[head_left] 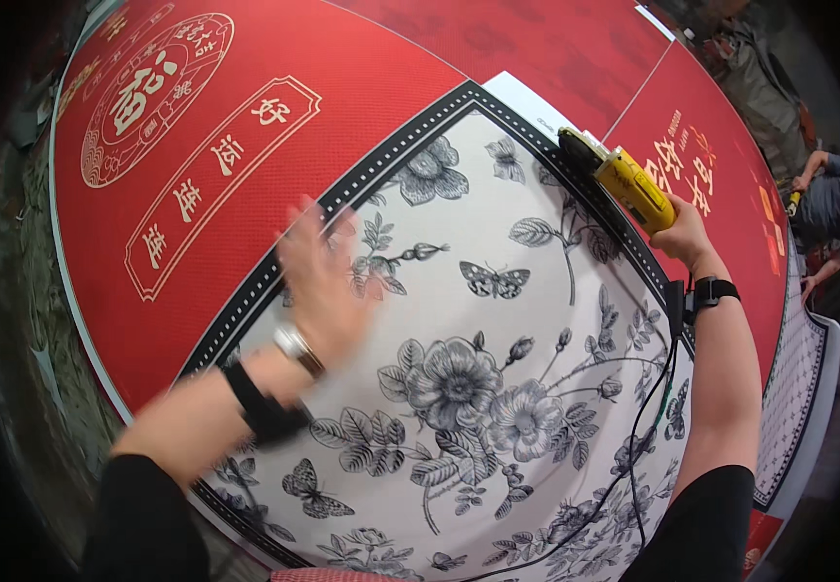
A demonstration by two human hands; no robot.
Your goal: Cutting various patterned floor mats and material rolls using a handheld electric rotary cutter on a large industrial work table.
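At the far corner of the white floral sheet (497, 388), where its black dotted border (420, 126) turns, my right hand (684, 236) is closed around the grip of a yellow power cutter (624, 179). Its dark head sits on the border just beside a white strip (527, 102) and the seam between the red printed sheets (245, 145). The black cord (658, 388) hangs from the tool and trails back along my right forearm, crossing the printed flowers toward the near edge.

My left hand (328, 286) is open, fingers spread, holding nothing. It is blurred over the left side of the floral sheet close to the border, so I cannot tell whether the palm presses the material or only passes above it. A watch and a black band sit on that wrist; another black band wraps my right wrist.

To cut well here, I judge that I should lay the open hand flat on the sheet, well apart from the cutter's head, to hold the material taut and smooth. The head should follow the outside of the dotted border, and the cord must stay behind the tool, off the line.

Beyond the far right edge of the table, another person (827, 199) bends over other work.
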